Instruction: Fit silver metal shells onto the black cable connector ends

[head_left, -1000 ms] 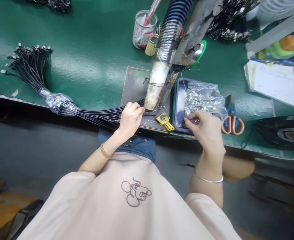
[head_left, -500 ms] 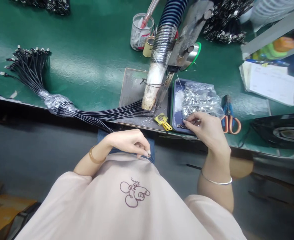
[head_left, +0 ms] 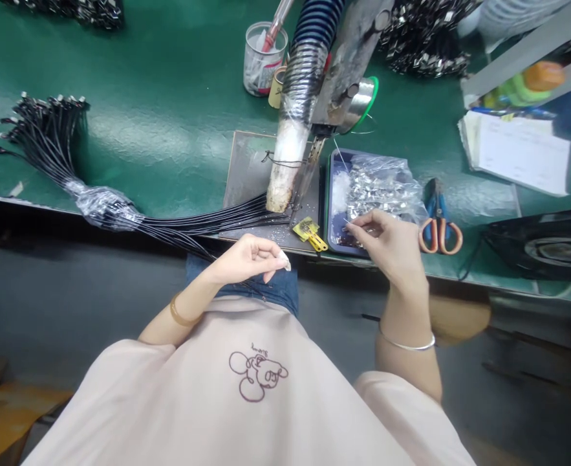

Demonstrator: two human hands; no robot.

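My left hand [head_left: 247,261] is above my lap, just off the table edge, its thumb and fingers pinched on something small and whitish that I cannot make out. Below it a thin dark cable end hangs over the jeans. My right hand [head_left: 392,246] reaches over the front of a blue tray [head_left: 336,234], fingertips pinched together, with a tiny thin light-coloured piece at their tips. In the tray lies a clear plastic bag [head_left: 387,184] of small metal connectors. A tied bundle of black cables [head_left: 108,208] runs along the table edge toward my left hand.
A hose nozzle [head_left: 285,155] hangs over a grey board [head_left: 244,158], beside a solder spool [head_left: 360,107]. A yellow clip [head_left: 314,236] lies left of the tray, orange-handled pliers [head_left: 438,220] right of it. A can [head_left: 264,61] stands behind; papers [head_left: 522,152] and a black device [head_left: 547,252] are right.
My left hand has risen toward the table edge and turned, uncovering the hanging cable end. My right hand stays over the tray, fingertips slightly higher. The whole view has shifted a little.
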